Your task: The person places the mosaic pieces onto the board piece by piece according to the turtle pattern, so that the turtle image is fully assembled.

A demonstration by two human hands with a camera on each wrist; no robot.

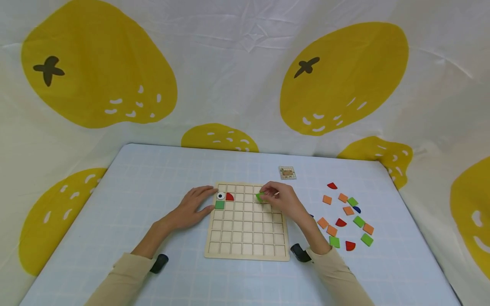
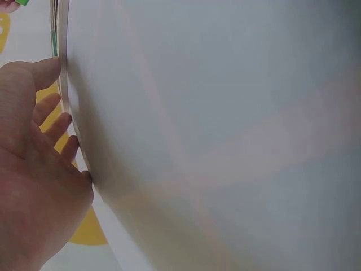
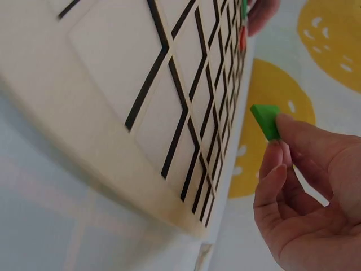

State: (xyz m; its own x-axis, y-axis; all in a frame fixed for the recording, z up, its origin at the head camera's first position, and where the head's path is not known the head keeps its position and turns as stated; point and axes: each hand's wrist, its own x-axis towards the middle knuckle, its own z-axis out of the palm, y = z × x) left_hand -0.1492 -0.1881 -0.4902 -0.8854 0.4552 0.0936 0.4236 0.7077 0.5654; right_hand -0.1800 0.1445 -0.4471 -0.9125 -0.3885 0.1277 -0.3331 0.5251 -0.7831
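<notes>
A wooden grid board [image 1: 246, 221] lies on the table. In its upper left cells sit a white eye tile [image 1: 220, 196], a red quarter-round tile [image 1: 229, 196] and, below the eye, a green square tile [image 1: 220, 205]. My left hand [image 1: 193, 207] rests at the board's left edge, thumb and fingertips against the rim, fingers extended. My right hand [image 1: 281, 199] pinches a green tile [image 3: 265, 120] between thumb and fingers, over the upper right part of the board. In the right wrist view that tile stands tilted, close over the grid; part of it is hidden by the fingertips.
To the right, several loose tiles lie scattered: orange squares [image 1: 323, 222], green squares [image 1: 359, 221], red quarter-rounds [image 1: 350, 245] and a blue half-round [image 1: 357, 209]. Behind the board lies a small picture card [image 1: 287, 172]. A curtain with yellow fruit prints [image 1: 344, 76] hangs behind the table.
</notes>
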